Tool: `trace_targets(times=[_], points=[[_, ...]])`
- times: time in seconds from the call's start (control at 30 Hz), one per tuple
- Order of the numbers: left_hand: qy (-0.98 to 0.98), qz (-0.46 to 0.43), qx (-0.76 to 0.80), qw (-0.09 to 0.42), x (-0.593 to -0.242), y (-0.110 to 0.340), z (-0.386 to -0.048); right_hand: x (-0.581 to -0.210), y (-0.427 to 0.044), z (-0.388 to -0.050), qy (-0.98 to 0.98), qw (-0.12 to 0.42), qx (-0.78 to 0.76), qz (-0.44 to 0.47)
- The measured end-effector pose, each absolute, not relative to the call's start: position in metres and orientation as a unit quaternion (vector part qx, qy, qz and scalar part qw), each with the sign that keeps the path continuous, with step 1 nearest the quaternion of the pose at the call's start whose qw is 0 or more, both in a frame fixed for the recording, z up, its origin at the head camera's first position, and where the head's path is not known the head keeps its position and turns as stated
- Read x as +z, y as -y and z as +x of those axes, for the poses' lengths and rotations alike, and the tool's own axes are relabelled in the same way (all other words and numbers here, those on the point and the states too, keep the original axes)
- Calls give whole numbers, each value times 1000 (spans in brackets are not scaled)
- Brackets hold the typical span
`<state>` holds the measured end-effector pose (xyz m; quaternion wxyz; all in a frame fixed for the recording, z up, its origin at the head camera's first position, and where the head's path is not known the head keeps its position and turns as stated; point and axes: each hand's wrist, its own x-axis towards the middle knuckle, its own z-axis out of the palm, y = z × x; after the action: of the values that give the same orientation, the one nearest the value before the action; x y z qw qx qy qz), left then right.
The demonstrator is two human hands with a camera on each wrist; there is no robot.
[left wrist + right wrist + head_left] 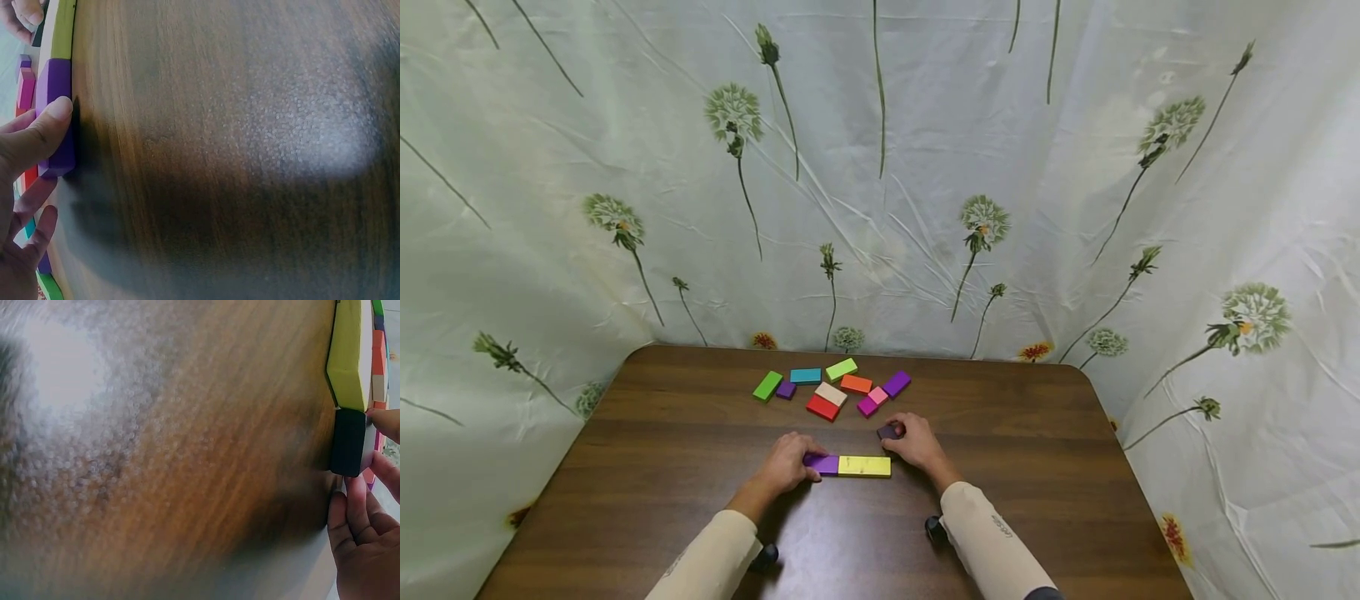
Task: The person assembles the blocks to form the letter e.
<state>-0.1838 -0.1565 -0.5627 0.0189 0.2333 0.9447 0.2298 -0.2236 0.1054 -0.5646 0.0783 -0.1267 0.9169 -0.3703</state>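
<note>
On the wooden table a purple block (825,465) lies end to end with a longer yellow block (865,467), forming one straight row. My left hand (787,463) pinches the purple block at its left end. In the left wrist view its thumb (59,109) presses the near side of that block (56,147), and other fingers are behind it. My right hand (917,443) holds a small black block (887,432) between thumb and fingers, behind the yellow block's right end in the head view. Whether the black block (349,442) touches the yellow one I cannot tell.
Farther back lie several coloured blocks, among them a green one (767,386), a teal one (806,377), a red one (823,407), an orange one (856,383) and another purple one (897,383). A flower-printed curtain (895,208) hangs behind the table (1037,433).
</note>
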Motion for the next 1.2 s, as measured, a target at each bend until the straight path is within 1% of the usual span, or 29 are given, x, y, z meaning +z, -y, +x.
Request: trace_targets(times=[0.27, 0.67, 0.9, 1.2], points=[[-940, 250, 231, 0, -564, 157, -185, -566, -107, -225, -917, 77, -370, -124], [-942, 246, 228, 2, -564, 157, -185, -566, -108, -225, -916, 86, -373, -120], [-942, 244, 229, 3, -564, 157, -184, -565, -107, -225, -917, 77, -372, -123], [-944, 242, 226, 8, -565, 157, -185, -565, -107, -224, -913, 82, -383, -114]])
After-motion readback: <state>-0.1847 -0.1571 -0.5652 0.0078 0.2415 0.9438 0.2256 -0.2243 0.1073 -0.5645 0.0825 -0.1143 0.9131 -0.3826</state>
